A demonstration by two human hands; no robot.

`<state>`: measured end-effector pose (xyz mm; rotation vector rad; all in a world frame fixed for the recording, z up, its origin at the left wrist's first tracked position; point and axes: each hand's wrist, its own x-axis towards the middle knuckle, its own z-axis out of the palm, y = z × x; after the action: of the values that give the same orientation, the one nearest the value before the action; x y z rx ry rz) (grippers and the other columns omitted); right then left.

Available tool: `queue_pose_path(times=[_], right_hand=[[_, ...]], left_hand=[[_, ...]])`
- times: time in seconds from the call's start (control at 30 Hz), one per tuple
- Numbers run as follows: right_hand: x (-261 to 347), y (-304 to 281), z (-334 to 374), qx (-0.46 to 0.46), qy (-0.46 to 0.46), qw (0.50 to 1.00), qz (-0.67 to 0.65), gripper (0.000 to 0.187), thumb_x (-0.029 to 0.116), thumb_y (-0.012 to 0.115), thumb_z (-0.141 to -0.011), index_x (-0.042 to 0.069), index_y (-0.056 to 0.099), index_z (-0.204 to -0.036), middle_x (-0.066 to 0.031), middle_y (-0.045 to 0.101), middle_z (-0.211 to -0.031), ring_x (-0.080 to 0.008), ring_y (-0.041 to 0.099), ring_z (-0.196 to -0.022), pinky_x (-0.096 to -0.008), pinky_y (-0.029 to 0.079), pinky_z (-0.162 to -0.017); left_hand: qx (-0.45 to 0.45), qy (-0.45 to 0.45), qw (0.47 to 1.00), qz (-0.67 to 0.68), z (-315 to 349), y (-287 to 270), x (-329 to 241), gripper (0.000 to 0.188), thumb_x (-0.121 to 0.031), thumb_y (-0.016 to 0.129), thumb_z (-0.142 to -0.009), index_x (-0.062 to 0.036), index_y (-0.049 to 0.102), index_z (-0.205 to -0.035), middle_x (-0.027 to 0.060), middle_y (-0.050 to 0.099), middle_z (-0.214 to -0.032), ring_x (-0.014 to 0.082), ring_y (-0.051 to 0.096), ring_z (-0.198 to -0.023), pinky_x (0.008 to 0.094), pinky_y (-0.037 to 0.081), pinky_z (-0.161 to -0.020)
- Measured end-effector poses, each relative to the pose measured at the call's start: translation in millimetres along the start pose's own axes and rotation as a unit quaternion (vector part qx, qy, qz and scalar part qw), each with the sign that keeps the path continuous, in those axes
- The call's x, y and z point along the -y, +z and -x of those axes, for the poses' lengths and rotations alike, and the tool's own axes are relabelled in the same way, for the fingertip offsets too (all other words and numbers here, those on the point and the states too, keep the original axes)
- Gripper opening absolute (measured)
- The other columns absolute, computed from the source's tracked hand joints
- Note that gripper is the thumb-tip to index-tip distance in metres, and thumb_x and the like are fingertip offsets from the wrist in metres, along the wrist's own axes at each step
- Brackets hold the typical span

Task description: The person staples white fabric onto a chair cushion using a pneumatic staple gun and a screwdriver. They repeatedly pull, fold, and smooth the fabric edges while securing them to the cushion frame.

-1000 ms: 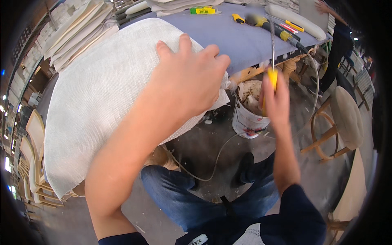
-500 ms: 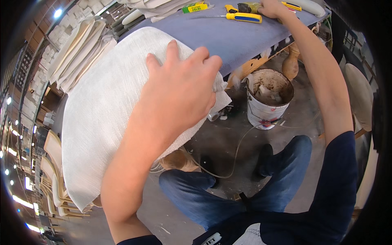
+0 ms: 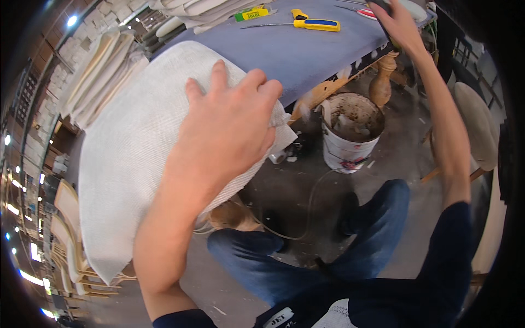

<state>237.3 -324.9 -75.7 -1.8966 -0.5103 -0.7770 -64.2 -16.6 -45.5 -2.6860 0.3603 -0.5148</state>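
A large panel covered in white woven fabric (image 3: 131,147), shaped like a chair seat or back, leans at the table's near left edge. My left hand (image 3: 229,117) lies across its upper right part, fingers spread over the fabric and thumb bent at the edge, steadying it. Loose fabric bunches beside the thumb. At the far right of the table my right hand (image 3: 402,27) is closed around a long dark tool (image 3: 383,19), raised off the top; its kind I cannot make out. A yellow-and-blue-handled screwdriver (image 3: 320,24) lies on the table, close to another yellow-handled tool (image 3: 298,15).
The grey-blue padded table (image 3: 273,54) has a green-and-yellow packet (image 3: 252,13) and a red-handled tool (image 3: 367,13) on it. A stained white bucket (image 3: 350,147) stands below, with a thin hose (image 3: 313,202) on the floor. Stacked panels (image 3: 101,76) and chair frames (image 3: 71,235) stand left.
My right hand has lifted the dark tool off the table and moved right with it. The left hand stays on the panel; the whole view has shifted slightly.
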Motion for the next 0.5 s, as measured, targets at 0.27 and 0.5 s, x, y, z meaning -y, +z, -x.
queue_pose_path(times=[0.27,0.5], right_hand=[[130.0,-19.9,242.4,0.088,0.077,0.957,-0.264,0.023,0.021,0.063,-0.102,-0.002,0.069,-0.103,-0.0089,0.072,-0.087,-0.0179,0.070,-0.082,-0.0321,0.056,-0.072],[151.0,46.1,329.2,0.230,0.187,0.910,-0.290,0.013,0.004,0.067,-0.094,0.001,0.069,-0.107,-0.0101,0.072,-0.089,-0.0205,0.071,-0.080,-0.0364,0.057,-0.076]], left_hand=[[-0.018,0.012,1.000,0.020,-2.5,1.5,-4.3,0.044,-0.018,0.079,-0.083,-0.0129,0.062,-0.123,0.0061,0.062,-0.129,0.0507,0.050,-0.134,0.0685,0.044,-0.107],[-0.009,0.008,1.000,0.001,-0.2,0.1,-1.3,0.044,-0.016,0.078,-0.083,-0.0130,0.061,-0.123,0.0060,0.062,-0.130,0.0507,0.049,-0.135,0.0701,0.043,-0.108]])
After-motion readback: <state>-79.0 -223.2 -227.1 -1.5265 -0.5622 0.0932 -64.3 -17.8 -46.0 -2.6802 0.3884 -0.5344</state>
